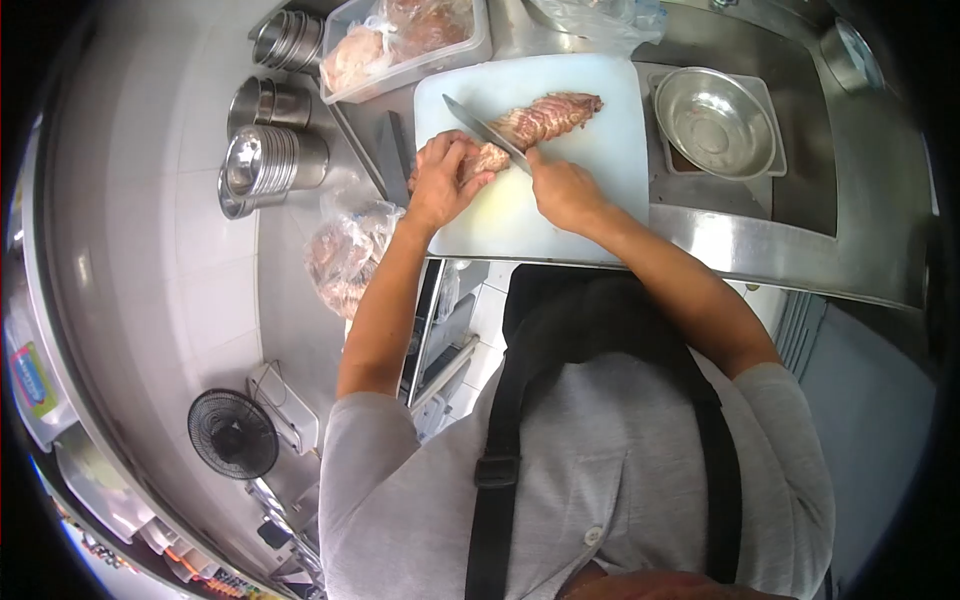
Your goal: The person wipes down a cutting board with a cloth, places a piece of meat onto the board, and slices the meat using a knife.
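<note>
On the white cutting board [610, 200] lies a piece of meat [560, 117], cut into slices that lean together toward the upper right. My right hand [566, 192] is closed round the handle of a knife [478, 127], whose blade points to the upper left and crosses the meat between the slices and an end piece [487, 160]. My left hand [445, 180] presses that end piece with its fingers, close beside the blade. The knife handle is mostly hidden in my right hand.
A plastic tub [455, 55] of bagged meat stands behind the board. Right of it a metal bowl [715, 122] sits on a tray in the sink area. Stacked metal containers [262, 160] and a bag of meat [345, 250] are at the left.
</note>
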A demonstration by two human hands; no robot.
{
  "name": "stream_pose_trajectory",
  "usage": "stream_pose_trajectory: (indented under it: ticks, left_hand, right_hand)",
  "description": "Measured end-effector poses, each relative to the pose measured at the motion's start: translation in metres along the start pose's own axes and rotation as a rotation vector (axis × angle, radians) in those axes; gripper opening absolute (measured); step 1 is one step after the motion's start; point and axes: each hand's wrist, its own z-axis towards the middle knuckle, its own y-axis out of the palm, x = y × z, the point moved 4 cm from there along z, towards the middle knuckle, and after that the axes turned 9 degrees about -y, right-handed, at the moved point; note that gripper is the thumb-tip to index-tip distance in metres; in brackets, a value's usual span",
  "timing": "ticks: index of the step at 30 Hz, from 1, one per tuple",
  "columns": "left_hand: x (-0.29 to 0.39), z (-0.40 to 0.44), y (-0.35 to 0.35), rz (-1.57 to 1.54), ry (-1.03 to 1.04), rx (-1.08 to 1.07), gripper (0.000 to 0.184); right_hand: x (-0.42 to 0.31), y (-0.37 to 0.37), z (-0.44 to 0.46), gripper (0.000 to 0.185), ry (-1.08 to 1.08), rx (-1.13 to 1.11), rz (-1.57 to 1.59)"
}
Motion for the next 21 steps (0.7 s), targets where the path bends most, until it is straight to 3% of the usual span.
stream_pose_trajectory:
  ticks: [2,5,8,13,21]
  left_hand:
    - [-0.001,-0.001,-0.001,0.032,0.018,0.045,0.051]
    - [0.002,-0.008,-0.018,0.226,-0.195,-0.016,0.054]
    - [-0.028,-0.008,0.0,0.044,-0.221,-0.148,0.057]
    - [-0.005,-0.005,-0.008,0.137,0.033,0.034,0.047]
    - [-0.008,-0.032,0.014,0.209,0.082,0.266,0.04]
  right_hand:
    - [-0.001,0.001,0.002,0.03,0.004,-0.008,-0.006]
    - [-0.004,-0.005,0.002,0.03,0.023,-0.024,-0.016]
    - [-0.008,-0.006,-0.004,0.03,0.04,-0.024,-0.03]
    - [-0.008,-0.011,-0.006,0.03,0.008,-0.022,-0.076]
    - [-0.009,-0.013,-0.01,0.031,-0.006,-0.04,-0.112]
